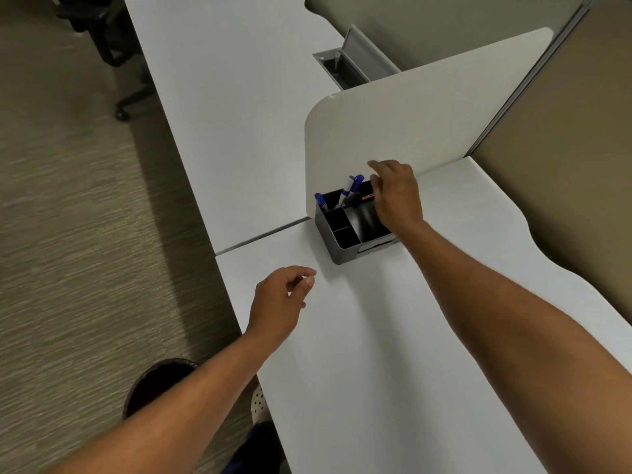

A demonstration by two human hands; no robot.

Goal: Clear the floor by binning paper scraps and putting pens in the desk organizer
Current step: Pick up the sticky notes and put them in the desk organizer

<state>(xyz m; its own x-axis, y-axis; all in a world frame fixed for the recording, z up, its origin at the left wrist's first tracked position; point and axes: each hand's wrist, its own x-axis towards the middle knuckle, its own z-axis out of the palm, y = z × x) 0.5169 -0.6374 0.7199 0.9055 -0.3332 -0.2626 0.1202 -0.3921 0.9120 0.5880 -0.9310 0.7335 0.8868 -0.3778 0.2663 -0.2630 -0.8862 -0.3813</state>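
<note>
A dark grey desk organizer [342, 236] stands on the white desk [376, 336] against a white divider panel. Several pens with blue caps [349, 189] stand upright in its rear compartments, and one blue-capped pen [320, 201] leans at its left corner. An orange item [367, 197] shows just under my fingers. My right hand [396, 195] hovers over the organizer's back right part, fingers apart, holding nothing I can see. My left hand [280, 301] floats above the desk in front of the organizer, fingers loosely curled and empty.
A dark round bin [150, 384] sits on the carpet below my left forearm, beside the desk edge. An office chair base [123, 107] stands at the upper left. An open cable tray [342, 68] lies in the far desk. A tan partition [564, 165] walls the right side.
</note>
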